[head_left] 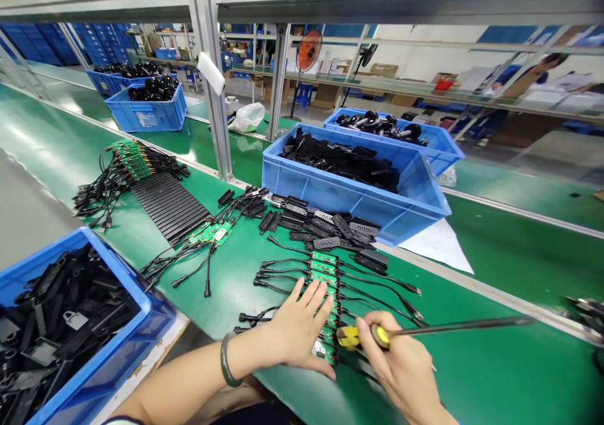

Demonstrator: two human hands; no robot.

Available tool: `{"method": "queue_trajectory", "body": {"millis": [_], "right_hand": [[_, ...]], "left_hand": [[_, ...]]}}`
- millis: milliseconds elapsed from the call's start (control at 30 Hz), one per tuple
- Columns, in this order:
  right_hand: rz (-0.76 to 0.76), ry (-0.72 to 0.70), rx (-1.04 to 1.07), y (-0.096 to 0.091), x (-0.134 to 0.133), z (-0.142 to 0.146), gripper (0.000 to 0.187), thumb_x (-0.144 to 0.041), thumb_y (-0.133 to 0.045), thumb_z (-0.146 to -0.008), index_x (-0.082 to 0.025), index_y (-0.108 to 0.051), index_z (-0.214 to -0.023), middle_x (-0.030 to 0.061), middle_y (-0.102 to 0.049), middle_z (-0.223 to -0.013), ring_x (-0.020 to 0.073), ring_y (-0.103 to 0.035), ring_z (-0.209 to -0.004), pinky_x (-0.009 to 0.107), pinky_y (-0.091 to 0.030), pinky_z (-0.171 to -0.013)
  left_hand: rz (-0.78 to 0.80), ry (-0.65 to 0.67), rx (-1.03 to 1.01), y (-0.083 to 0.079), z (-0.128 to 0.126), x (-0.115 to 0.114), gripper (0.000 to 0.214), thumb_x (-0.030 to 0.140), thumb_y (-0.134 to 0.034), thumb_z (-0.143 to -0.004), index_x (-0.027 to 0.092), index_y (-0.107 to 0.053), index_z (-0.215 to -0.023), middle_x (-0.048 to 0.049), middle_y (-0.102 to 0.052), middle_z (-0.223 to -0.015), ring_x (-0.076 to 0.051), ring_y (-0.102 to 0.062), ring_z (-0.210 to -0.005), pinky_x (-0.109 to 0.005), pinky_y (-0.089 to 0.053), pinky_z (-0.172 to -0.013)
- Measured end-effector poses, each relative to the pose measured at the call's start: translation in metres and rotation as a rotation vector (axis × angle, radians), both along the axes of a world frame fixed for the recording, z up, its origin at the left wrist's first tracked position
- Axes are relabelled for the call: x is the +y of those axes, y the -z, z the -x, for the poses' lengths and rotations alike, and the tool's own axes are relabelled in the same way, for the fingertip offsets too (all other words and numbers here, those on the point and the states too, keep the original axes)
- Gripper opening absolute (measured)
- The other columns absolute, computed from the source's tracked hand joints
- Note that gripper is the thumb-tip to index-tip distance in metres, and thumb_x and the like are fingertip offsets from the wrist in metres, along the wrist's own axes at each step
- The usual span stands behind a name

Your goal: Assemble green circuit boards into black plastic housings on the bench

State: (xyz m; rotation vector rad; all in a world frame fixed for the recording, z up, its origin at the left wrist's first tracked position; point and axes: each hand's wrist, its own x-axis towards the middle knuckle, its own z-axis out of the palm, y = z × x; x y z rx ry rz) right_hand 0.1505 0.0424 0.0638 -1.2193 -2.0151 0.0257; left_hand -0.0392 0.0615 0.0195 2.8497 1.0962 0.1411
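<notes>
My left hand (pixel 299 324) lies flat with its fingers spread over a row of small green circuit boards (pixel 323 258) in black housings. Black cables (pixel 377 274) run out from both sides of the row. In my right hand (pixel 401 356) is a screwdriver (pixel 349 337) with a yellow and black handle. Its long shaft points away to the right, while the butt of the handle is at the right edge of the boards. Whether the handle presses on them I cannot tell. Part of the row is hidden under my left hand.
Behind the row lie loose black covers (pixel 325 224), below a blue bin (pixel 353 195) of black parts. More boards with cables (pixel 212 233) and a line of black strips (pixel 170 205) are to the left. Another blue bin (pixel 155 312) stands at front left. A metal post (pixel 210 85) rises behind.
</notes>
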Motion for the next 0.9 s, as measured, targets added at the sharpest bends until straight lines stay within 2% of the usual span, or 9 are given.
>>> {"method": "queue_trajectory", "body": {"millis": [67, 133, 233, 300, 400, 567, 733, 900], "right_hand": [[-0.059, 0.089, 0.048, 0.0, 0.004, -0.001, 0.022, -0.035, -0.05, -0.098, -0.023, -0.054, -0.08, -0.0016, -0.063, -0.061, 0.0114, -0.059, -0.046, 0.021, -0.046, -0.048], [-0.112, 0.122, 0.091, 0.002, 0.008, -0.002, 0.022, -0.035, -0.05, -0.098, -0.022, -0.054, -0.08, 0.0007, -0.065, -0.065, 0.0128, -0.063, -0.052, 0.021, -0.048, -0.053], [-0.089, 0.078, 0.014, 0.005, 0.016, -0.001, 0.03, -0.038, -0.046, -0.099, -0.023, -0.051, -0.075, -0.0034, -0.059, -0.054, 0.0099, -0.054, -0.04, 0.02, -0.041, -0.044], [-0.079, 0.108, -0.036, 0.005, 0.021, 0.0, 0.032, -0.04, -0.045, -0.099, -0.022, -0.053, -0.074, -0.0057, -0.054, -0.049, 0.009, -0.049, -0.034, 0.021, -0.037, -0.04], [-0.146, 0.206, -0.003, 0.004, 0.03, -0.001, 0.031, -0.041, -0.047, -0.098, -0.022, -0.054, -0.075, -0.003, -0.058, -0.053, 0.011, -0.053, -0.04, 0.022, -0.038, -0.044], [-0.105, 0.14, -0.043, 0.007, 0.044, -0.003, 0.034, -0.041, -0.044, -0.099, -0.022, -0.051, -0.071, -0.0064, -0.051, -0.046, 0.0097, -0.048, -0.034, 0.021, -0.036, -0.041], [-0.151, 0.233, 0.0, 0.01, 0.058, -0.004, 0.028, -0.038, -0.045, -0.098, -0.021, -0.051, -0.075, -0.0024, -0.058, -0.053, 0.0117, -0.052, -0.039, 0.023, -0.036, -0.044], [-0.086, 0.136, -0.045, 0.012, 0.072, -0.001, 0.033, -0.043, -0.044, -0.097, -0.023, -0.051, -0.072, -0.005, -0.053, -0.049, 0.0114, -0.051, -0.038, 0.022, -0.038, -0.044]], "left_hand": [[0.0, -0.002, -0.004, 0.001, 0.0, 0.0, 0.108, 0.083, -0.034, -0.081, -0.001, -0.026, -0.149, -0.0275, -0.022, -0.157, -0.039, -0.015, -0.148, -0.054, -0.004, -0.118], [0.003, -0.005, -0.009, 0.002, -0.001, 0.0, 0.109, 0.083, -0.034, -0.081, -0.001, -0.025, -0.15, -0.0272, -0.021, -0.157, -0.039, -0.014, -0.148, -0.054, -0.003, -0.118], [0.024, -0.008, -0.018, 0.0, 0.0, 0.0, 0.111, 0.084, -0.034, -0.08, -0.001, -0.024, -0.15, -0.0266, -0.02, -0.158, -0.038, -0.013, -0.148, -0.053, -0.004, -0.118], [0.047, -0.006, -0.024, -0.003, 0.001, 0.0, 0.111, 0.084, -0.034, -0.08, -0.001, -0.024, -0.151, -0.0264, -0.019, -0.158, -0.038, -0.012, -0.148, -0.053, -0.005, -0.118], [0.083, 0.004, -0.025, -0.008, 0.002, 0.0, 0.11, 0.083, -0.035, -0.081, -0.001, -0.023, -0.151, -0.0265, -0.017, -0.158, -0.038, -0.012, -0.148, -0.053, -0.006, -0.119], [0.118, -0.001, -0.046, -0.01, 0.002, 0.001, 0.107, 0.08, -0.038, -0.083, -0.002, -0.022, -0.151, -0.0269, -0.015, -0.158, -0.038, -0.011, -0.149, -0.053, -0.007, -0.119], [0.133, 0.002, -0.062, -0.009, 0.002, 0.001, 0.105, 0.079, -0.038, -0.084, -0.001, -0.023, -0.151, -0.027, -0.014, -0.158, -0.038, -0.009, -0.149, -0.054, -0.005, -0.119], [0.128, 0.001, -0.066, -0.006, 0.002, 0.002, 0.106, 0.08, -0.034, -0.084, -0.002, -0.022, -0.151, -0.0276, -0.014, -0.158, -0.038, -0.009, -0.149, -0.054, -0.004, -0.119]]}}
